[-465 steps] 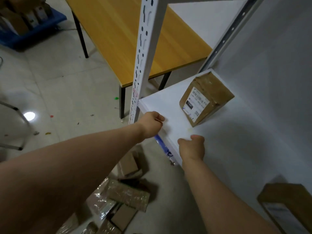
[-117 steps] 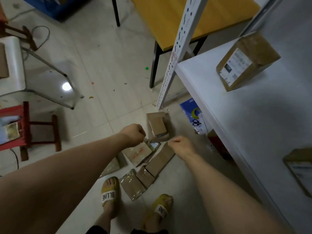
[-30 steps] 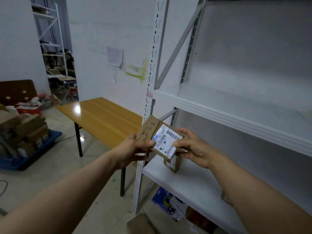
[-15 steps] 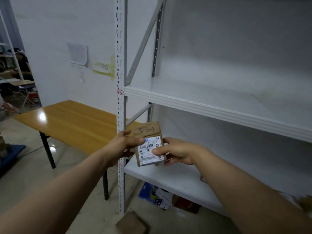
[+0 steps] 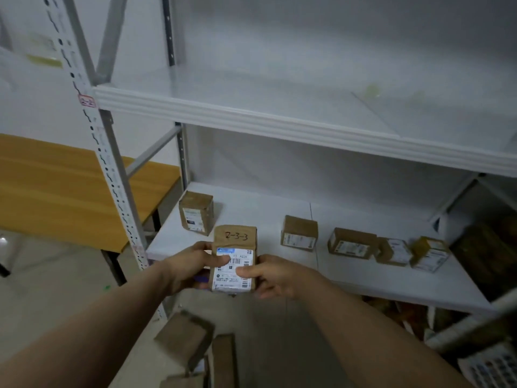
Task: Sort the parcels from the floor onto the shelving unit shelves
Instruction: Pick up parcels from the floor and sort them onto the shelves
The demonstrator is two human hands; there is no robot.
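The lower shelf [image 5: 363,278] carries five brown boxes: one [image 5: 196,212] near its back left corner, and four in a loose row toward its right end [image 5: 298,233] [image 5: 351,243] [image 5: 391,251] [image 5: 428,253], the last three close together. The upper shelf [image 5: 251,119] is a smooth white board with a ribbed front edge.

The parcel [image 5: 237,242] is held upright just in front of the lower shelf's front edge, near its left corner. It is a small block in brown paper, with "2-3-3" handwritten on top and a white barcode label on the near face. The left hand [image 5: 193,264] grasps its left side and the right hand [image 5: 274,277] its right side, both thumbs on the label.

A grey slotted post [image 5: 112,175] with a "2-2" tag [image 5: 87,101] stands at the left. Behind it is a wooden table [image 5: 56,186]. More brown packs [image 5: 183,337] lie on the floor below the hands.
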